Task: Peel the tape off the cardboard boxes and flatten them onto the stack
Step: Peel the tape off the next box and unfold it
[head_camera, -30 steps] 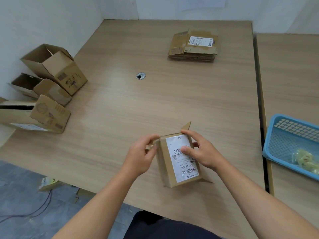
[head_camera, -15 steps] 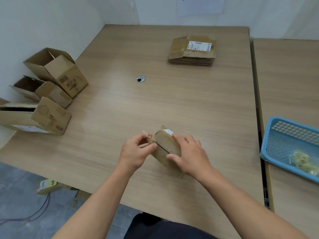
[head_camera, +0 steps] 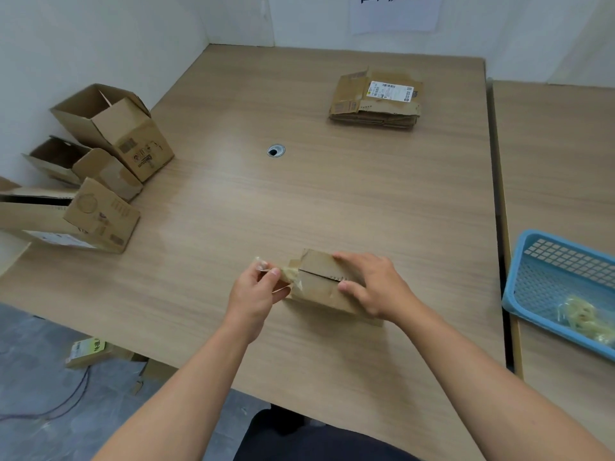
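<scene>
A small cardboard box (head_camera: 319, 281) lies on its side on the wooden table (head_camera: 332, 194), its seam facing up. My right hand (head_camera: 372, 287) grips the box's right end, thumb on the near face and fingers over the top. My left hand (head_camera: 258, 292) pinches a strip of clear tape (head_camera: 286, 274) that still clings to the box's left end and stretches out to the left. A stack of flattened boxes (head_camera: 377, 99) with a white label on top lies at the far side of the table.
Three open boxes (head_camera: 100, 168) stand at the table's left edge by the wall. A blue basket (head_camera: 549, 277) with crumpled tape (head_camera: 582, 317) sits on the adjoining table at right. A cable hole (head_camera: 275, 150) is in the table's middle.
The box was turned from label-up to seam-up and laid down. My left hand has pulled the tape strip away from the box's left end, out to the left.
</scene>
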